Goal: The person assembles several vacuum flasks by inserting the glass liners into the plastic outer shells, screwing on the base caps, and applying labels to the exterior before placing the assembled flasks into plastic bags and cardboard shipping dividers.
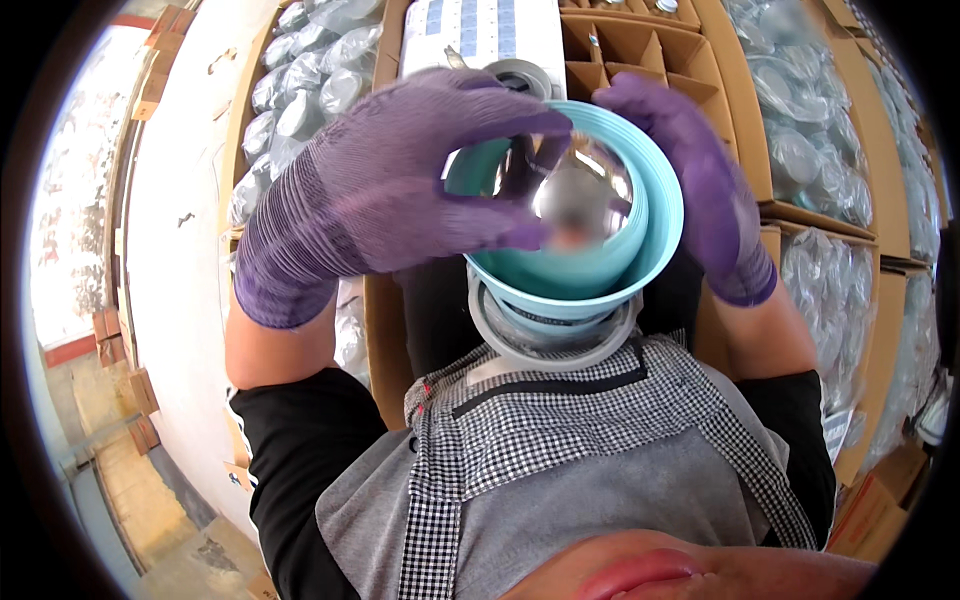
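Note:
A light-blue plastic jug body (660,215) with a ringed rim and a grey loop handle (555,362) stands upright in front of my apron. Inside it sits a mirror-bright silver rounded piece (583,195), whose lower part is hidden. My left hand (450,170), in a purple knit glove, reaches over the rim, thumb and fingers curved around the silver piece. Against the jug's right rim, my right hand (690,170), also gloved in purple, is cupped with bent fingers; it is slightly blurred.
Beyond the jug, a grey ring-shaped part (522,75) lies by a printed white sheet (480,30). A divided cardboard box (690,60) stands beside it. Boxes of plastic-wrapped pieces (305,75) flank me on the left, and more wrapped pieces (810,120) are on the right.

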### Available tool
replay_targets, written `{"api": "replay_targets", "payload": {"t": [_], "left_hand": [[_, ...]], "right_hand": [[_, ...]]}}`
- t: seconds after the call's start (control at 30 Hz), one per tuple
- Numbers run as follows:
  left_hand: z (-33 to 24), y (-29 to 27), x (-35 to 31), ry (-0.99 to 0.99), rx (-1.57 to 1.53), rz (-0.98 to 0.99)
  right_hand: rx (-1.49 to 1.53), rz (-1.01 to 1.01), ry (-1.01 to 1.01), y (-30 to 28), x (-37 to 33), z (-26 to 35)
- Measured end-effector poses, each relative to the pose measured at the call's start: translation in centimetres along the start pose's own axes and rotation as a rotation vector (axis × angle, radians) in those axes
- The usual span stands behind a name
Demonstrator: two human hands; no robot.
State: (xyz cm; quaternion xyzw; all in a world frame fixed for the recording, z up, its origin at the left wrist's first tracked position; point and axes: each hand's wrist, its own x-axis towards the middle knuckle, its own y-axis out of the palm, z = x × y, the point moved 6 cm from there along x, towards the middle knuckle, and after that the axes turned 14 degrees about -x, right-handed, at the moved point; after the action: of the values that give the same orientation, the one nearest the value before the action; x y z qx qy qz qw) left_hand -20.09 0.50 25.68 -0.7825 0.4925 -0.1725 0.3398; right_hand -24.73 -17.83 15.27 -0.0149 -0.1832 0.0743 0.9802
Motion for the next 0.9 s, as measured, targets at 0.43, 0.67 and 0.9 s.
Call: {"api": "replay_targets", "payload": {"t": [0.43, 0.67, 0.9], "left_hand": [[12.9, -0.4, -2.1, 0.03, -0.789, -0.633], [18.6, 0.8, 2.6, -0.336, -0.57, -0.969], [9.5, -1.0, 4.6, 0.211, -0.533, -0.792]], "right_hand": [[-1.405, 0.722, 0.131, 7.9, 16.1, -25.6], [-0.389, -0.071, 0.26, 3.8, 17.7, -15.4], [0.357, -0.108, -0.076, 0.8, 11.8, -2.3]]}}
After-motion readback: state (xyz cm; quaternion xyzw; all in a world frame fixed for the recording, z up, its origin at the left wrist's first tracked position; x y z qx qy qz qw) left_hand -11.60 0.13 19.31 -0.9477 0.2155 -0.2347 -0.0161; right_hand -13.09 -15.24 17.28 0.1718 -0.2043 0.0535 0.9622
